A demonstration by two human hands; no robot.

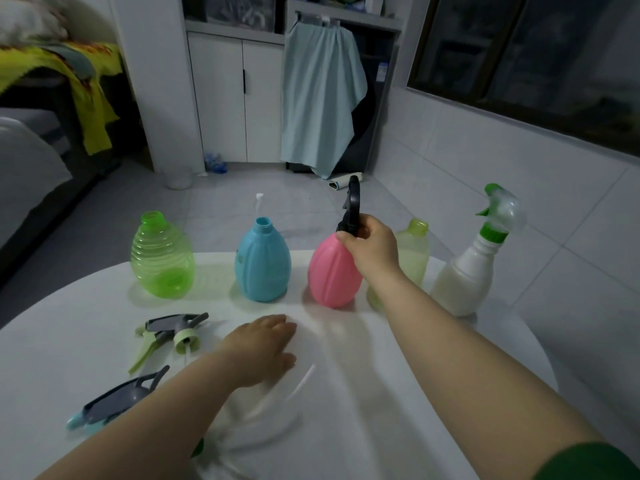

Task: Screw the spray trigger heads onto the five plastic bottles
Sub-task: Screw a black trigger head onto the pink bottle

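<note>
Five bottles stand in a row on the white table (86, 348): a clear green bottle (162, 255), a blue bottle (262, 260), a pink bottle (330, 273), a pale yellow-green bottle (414, 252) and a white bottle (465, 275) with a green-and-clear trigger head (502, 213) on it. My right hand (372, 247) grips a black trigger head (351, 207) at the pink bottle's neck. My left hand (263, 348) lies flat on the table, blurred. Two loose trigger heads lie at the left: a grey and light-green one (173, 332) and a grey and blue one (114, 405).
A thin white dip tube (259, 202) shows behind the blue bottle. The table's far edge runs just behind the bottles, with tiled floor beyond. A cabinet (239, 95) and a hanging teal cloth (320, 98) stand at the back.
</note>
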